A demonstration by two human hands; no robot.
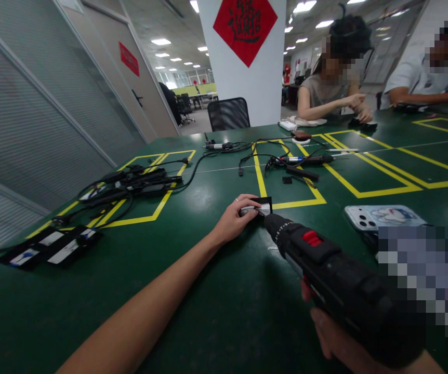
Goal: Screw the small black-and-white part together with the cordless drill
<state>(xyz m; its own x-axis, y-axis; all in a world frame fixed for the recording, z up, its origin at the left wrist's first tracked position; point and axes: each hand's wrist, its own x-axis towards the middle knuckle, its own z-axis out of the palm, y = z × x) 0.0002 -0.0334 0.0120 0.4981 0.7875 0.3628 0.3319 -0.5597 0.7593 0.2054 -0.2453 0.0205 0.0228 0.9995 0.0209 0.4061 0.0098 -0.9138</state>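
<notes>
My right hand (335, 335) grips a black cordless drill (325, 265) with a red switch on top, its chuck pointing forward and left. The drill's tip meets, or nearly meets, a small flat black-edged piece with a pale face (265, 205) on the green table; actual contact cannot be made out. Over that piece my left hand (241, 215) is closed, thumb and fingers holding it against the tabletop. A ring shows on one finger. My fingers partly cover the piece, and the drill body hides much of my right hand.
Left on the green table (193, 270) lie bundled black cables (138, 182) and black label-bearing packets (52, 249). Ahead are corded pen-shaped tools (305, 160) and yellow tape outlines (263, 182). A phone (383, 215) lies right. Two people (331, 93) sit across the table.
</notes>
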